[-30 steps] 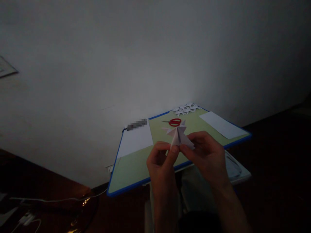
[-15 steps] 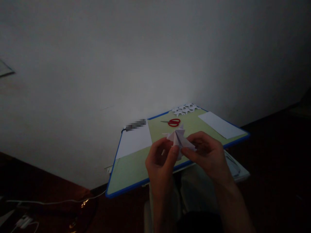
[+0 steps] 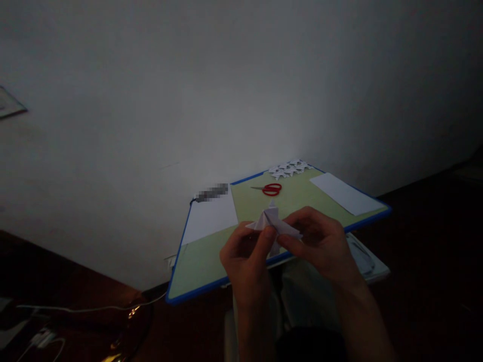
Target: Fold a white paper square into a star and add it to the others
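A white folded paper figure [image 3: 274,221] with several pointed flaps is held between my two hands, above the near edge of the table. My left hand [image 3: 247,254] pinches its left side, thumb on the near face. My right hand [image 3: 319,241] grips the right side between thumb and fingers. The fingertips behind the paper are partly hidden. Beyond the figure lie red-handled scissors [image 3: 271,189], blades pointing left. At the far edge several small white folded paper pieces [image 3: 289,169] lie in rows.
The pale green tabletop [image 3: 204,266] has a blue rim and stands against a grey wall [image 3: 226,90]. White paper [image 3: 211,216] lies at left, and more white sheets [image 3: 345,193] lie at right. A white cable [image 3: 86,308] runs at lower left.
The paper figure has tilted and its flaps have turned, the left point now lower. My left hand has shifted slightly left and down; both hands keep hold of the paper.
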The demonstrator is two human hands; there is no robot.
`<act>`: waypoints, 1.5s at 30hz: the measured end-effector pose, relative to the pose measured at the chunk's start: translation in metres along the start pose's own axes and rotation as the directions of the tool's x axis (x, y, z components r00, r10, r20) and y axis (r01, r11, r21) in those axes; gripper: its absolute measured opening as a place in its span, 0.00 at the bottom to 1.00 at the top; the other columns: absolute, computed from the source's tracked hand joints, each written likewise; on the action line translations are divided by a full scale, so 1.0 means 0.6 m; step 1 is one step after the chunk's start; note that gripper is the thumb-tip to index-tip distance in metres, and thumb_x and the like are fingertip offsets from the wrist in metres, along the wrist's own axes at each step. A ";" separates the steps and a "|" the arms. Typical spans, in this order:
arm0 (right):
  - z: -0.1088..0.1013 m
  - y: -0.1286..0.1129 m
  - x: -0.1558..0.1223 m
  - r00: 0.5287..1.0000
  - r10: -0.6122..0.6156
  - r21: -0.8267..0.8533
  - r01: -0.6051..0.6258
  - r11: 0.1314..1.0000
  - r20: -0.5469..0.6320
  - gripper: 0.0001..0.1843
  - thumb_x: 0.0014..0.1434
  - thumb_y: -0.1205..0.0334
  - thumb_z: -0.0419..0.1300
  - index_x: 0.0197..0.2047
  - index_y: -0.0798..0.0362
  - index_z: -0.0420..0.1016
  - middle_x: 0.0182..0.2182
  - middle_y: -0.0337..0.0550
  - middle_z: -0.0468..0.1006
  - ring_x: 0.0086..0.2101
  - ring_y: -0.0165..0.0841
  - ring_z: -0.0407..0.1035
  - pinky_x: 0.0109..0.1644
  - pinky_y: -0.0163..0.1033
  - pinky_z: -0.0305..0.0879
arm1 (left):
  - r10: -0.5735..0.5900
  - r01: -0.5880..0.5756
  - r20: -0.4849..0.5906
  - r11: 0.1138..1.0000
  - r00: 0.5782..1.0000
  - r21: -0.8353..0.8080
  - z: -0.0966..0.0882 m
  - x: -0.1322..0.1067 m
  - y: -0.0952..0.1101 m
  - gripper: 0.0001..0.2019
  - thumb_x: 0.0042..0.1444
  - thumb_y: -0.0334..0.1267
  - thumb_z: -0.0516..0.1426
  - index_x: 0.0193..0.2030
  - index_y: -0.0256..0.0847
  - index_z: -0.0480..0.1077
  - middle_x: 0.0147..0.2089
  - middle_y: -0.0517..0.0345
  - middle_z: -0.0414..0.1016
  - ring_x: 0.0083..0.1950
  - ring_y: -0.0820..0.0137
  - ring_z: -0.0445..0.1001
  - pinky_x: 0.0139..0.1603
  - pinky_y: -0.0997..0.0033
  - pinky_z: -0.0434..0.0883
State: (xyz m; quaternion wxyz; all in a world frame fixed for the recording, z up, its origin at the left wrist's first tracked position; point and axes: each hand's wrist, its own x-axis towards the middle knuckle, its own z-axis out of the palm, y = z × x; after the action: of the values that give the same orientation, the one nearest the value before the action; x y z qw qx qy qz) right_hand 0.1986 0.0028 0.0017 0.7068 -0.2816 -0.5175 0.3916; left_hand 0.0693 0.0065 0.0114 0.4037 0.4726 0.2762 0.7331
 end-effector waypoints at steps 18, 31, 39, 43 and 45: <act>-0.017 -0.001 0.001 0.984 0.081 -0.022 -0.078 0.997 0.156 0.10 0.54 0.67 0.76 0.36 0.50 0.81 0.30 0.36 0.83 0.30 0.30 0.77 0.34 0.32 0.74 | 0.213 -0.224 0.087 0.964 0.973 0.143 -0.028 0.010 0.010 0.05 0.58 0.30 0.72 0.37 0.46 0.85 0.33 0.62 0.82 0.35 0.74 0.78 0.36 0.78 0.74; -0.016 0.006 -0.001 0.973 0.111 -0.020 -0.109 0.994 0.201 0.11 0.55 0.69 0.75 0.38 0.49 0.80 0.32 0.36 0.83 0.33 0.29 0.77 0.37 0.30 0.72 | 0.218 -0.224 0.055 0.954 0.974 0.198 -0.032 0.007 0.005 0.04 0.60 0.33 0.71 0.35 0.43 0.83 0.30 0.63 0.78 0.31 0.76 0.74 0.30 0.79 0.70; -0.015 0.007 -0.002 0.964 0.087 -0.042 -0.079 0.996 0.249 0.10 0.56 0.70 0.74 0.39 0.49 0.81 0.33 0.35 0.83 0.33 0.28 0.76 0.36 0.31 0.71 | 0.317 -0.313 0.007 0.930 0.948 0.193 -0.021 0.002 0.008 0.06 0.61 0.30 0.68 0.33 0.42 0.79 0.30 0.65 0.73 0.33 0.75 0.70 0.34 0.78 0.68; -0.011 0.010 -0.004 0.961 0.093 -0.025 -0.090 0.996 0.261 0.11 0.56 0.70 0.74 0.40 0.48 0.80 0.33 0.35 0.83 0.33 0.28 0.76 0.37 0.31 0.72 | 0.312 -0.295 -0.060 0.934 0.948 0.204 -0.017 0.000 0.006 0.06 0.62 0.32 0.68 0.33 0.43 0.79 0.30 0.65 0.74 0.33 0.75 0.70 0.34 0.79 0.67; -0.008 0.012 -0.004 0.965 0.106 -0.007 -0.108 0.994 0.239 0.11 0.56 0.69 0.74 0.40 0.48 0.80 0.33 0.34 0.83 0.33 0.28 0.76 0.37 0.30 0.72 | 0.274 -0.253 -0.062 0.940 0.960 0.227 -0.018 0.001 0.006 0.06 0.63 0.34 0.68 0.34 0.43 0.80 0.30 0.65 0.75 0.33 0.76 0.71 0.33 0.80 0.67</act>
State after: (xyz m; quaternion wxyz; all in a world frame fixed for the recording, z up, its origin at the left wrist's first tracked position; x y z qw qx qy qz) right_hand 0.2010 0.0046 -0.0068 0.6180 -0.2577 -0.5816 0.4619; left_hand 0.0583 0.0047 0.0103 0.2348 0.5118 0.3070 0.7672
